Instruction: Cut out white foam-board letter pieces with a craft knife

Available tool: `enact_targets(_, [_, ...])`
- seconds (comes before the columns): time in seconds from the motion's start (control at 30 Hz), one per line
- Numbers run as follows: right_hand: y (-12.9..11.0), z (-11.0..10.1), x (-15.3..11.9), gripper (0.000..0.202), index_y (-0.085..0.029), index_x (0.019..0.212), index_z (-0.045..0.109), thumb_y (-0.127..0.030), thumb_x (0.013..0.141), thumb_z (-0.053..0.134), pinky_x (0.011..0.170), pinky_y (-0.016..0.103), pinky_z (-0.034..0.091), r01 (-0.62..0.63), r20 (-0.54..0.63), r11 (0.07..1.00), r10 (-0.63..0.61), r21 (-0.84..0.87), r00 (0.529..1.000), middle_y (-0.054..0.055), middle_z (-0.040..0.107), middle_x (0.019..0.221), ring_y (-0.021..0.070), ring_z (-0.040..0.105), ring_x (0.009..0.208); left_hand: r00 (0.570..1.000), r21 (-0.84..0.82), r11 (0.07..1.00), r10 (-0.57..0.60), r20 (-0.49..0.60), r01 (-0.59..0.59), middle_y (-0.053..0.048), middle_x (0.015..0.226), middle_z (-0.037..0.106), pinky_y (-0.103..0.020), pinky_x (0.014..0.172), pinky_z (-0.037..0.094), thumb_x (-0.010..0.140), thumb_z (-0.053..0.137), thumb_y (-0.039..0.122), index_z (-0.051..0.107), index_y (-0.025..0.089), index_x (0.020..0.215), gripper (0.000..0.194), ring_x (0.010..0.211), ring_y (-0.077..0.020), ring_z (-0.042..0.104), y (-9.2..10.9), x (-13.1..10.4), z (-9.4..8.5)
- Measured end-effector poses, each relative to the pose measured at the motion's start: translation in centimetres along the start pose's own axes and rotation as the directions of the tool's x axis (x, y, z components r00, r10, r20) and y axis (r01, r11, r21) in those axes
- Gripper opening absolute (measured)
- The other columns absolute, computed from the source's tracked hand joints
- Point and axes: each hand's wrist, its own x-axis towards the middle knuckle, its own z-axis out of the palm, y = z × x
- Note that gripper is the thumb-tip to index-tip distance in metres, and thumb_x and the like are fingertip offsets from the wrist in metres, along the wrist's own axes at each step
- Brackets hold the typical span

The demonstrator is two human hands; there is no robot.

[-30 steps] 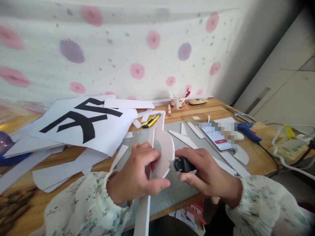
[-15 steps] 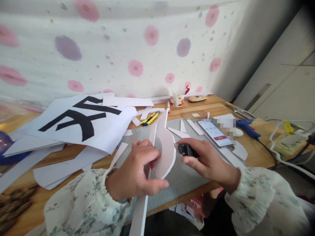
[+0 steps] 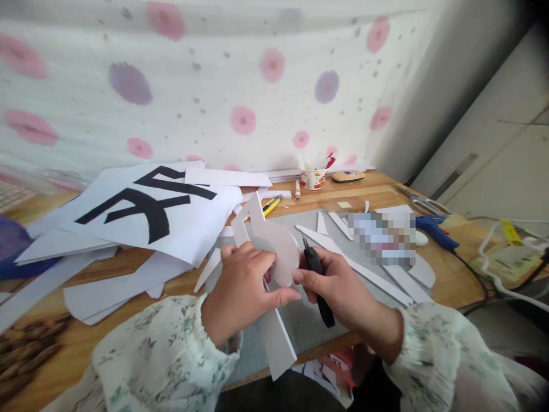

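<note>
White curved cutout (image 3: 283,247) sits above the grey mat (image 3: 302,335), the left hand's (image 3: 249,280) fingers clamped on it from eight o'clock. At four o'clock, the right hand's (image 3: 338,286) fingers close around a black tool (image 3: 315,262), its tip pointing toward eleven. A blue glue gun (image 3: 437,232) lies at three.

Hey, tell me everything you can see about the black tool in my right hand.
The black tool is slim, with a dark, plastic-looking body and a narrow tip. Your right hand grips it around the middle. It slants, tip pointing away from you, beside the curved edge of the white piece. Whether they touch is unclear.
</note>
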Motion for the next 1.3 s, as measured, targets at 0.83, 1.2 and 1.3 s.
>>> enact_targets(0.83, [-1.2, -3.1, -1.1, 0.044, -0.016, 0.093, 0.061, -0.058, 0.091, 0.046, 0.055, 0.026, 0.036, 0.448, 0.259, 0.400, -0.443, -0.800, 0.858, 0.004, 0.063, 0.071, 0.0154, 0.055, 0.060, 0.999, -0.346, 0.938, 0.030, 0.030, -0.018, 0.002, 0.065, 0.053, -0.035, 0.076, 0.029, 0.072, 0.060, 0.043, 0.047, 0.020, 0.062, 0.028, 0.071, -0.0175, 0.048, 0.2, -0.3, -1.1])
enact_targets(1.2, [-1.1, -2.5, -1.2, 0.037, -0.017, 0.096, 0.062, -0.053, 0.088, 0.055, 0.061, 0.028, 0.040, 0.489, 0.256, 0.547, -0.448, -0.679, 0.856, 0.004, 0.063, 0.076, 0.0168, 0.056, 0.067, 0.999, -0.412, 0.910, 0.051, -0.011, -0.051, 0.001, 0.068, 0.054, -0.035, 0.076, 0.030, 0.074, 0.057, 0.045, 0.054, 0.020, 0.070, 0.026, 0.072, -0.0179, 0.047, -0.1, -0.6, -1.2])
enact_targets(1.3, [-0.8, -2.1, -1.1, 0.036, -0.018, 0.097, 0.062, -0.052, 0.083, 0.062, 0.059, 0.027, 0.042, 0.412, 0.105, 0.792, -0.411, -0.450, 0.906, 0.002, 0.062, 0.077, 0.0152, 0.055, 0.066, 0.999, -0.371, 0.928, 0.034, -0.024, -0.041, 0.001, 0.067, 0.055, -0.035, 0.076, 0.029, 0.071, 0.061, 0.045, 0.052, 0.020, 0.067, 0.027, 0.072, -0.0184, 0.048, 0.1, -0.5, -1.2])
